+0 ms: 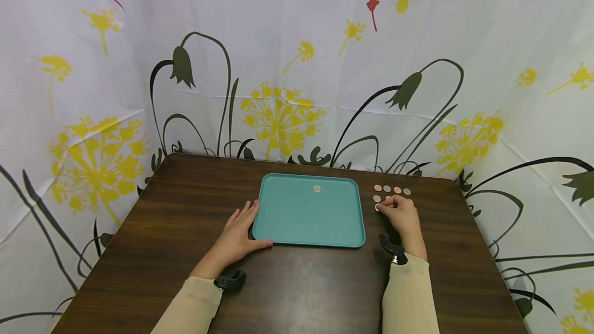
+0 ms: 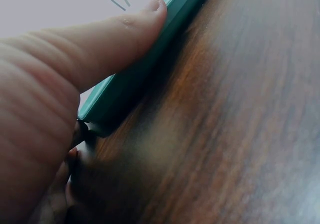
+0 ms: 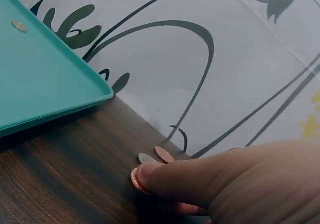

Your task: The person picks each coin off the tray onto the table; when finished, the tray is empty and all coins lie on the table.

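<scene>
A turquoise tray [image 1: 306, 215] lies on the table with one silver coin [image 1: 317, 189] near its far edge. My left hand [image 1: 238, 236] rests at the tray's near left corner, its fingers stretched along the left side. The left thumb [image 2: 135, 31] lies against the tray's front rim. Right of the tray, my right hand [image 1: 400, 215] pinches a copper coin [image 3: 135, 181] at the thumb tip. Just beyond those fingertips lie a silver coin [image 1: 376, 198] and a row with a copper coin [image 1: 378, 188] at its left end. The right fingers partly hide the nearer coins.
The dark wooden table [image 1: 306, 287] extends around the tray. A white curtain [image 1: 297, 55] printed with flowers hangs along the table's back and sides. Its lower part stands close behind the coins.
</scene>
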The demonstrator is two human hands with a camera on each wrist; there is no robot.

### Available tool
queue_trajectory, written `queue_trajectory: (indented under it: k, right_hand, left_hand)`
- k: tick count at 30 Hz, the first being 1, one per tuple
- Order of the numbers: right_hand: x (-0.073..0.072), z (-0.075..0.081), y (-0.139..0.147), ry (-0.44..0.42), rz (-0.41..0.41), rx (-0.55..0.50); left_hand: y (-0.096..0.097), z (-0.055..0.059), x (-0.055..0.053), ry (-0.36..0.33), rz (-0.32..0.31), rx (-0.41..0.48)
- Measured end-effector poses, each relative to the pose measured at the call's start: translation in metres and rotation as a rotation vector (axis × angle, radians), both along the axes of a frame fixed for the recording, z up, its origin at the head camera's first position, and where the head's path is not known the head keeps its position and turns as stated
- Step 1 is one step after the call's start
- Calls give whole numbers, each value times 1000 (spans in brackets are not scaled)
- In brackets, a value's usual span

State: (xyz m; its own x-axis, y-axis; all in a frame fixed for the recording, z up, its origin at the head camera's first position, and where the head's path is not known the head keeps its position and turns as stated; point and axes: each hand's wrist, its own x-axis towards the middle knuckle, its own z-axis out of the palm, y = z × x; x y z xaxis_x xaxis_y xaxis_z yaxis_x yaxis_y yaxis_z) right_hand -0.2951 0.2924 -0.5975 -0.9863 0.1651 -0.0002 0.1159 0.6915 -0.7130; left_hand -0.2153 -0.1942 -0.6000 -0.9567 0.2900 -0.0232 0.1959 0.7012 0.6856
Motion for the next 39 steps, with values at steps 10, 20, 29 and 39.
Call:
queue_trajectory:
  k: [10,20,29,39]
  right_hand:
    - [-1,2,-3,-14,29,-10]
    - [-2,5,-4,-35,14,0]
    - [0,4,-2,-5,7,-41]
    - [-1,5,-21,159,-262,-360]
  left_hand:
    - [1,1,0,0,-2,4]
    - [0,0,-1,13,-3,-2]
    - [0,-2,0,12,-6,-8]
    - [0,-1,0,16,-5,-5]
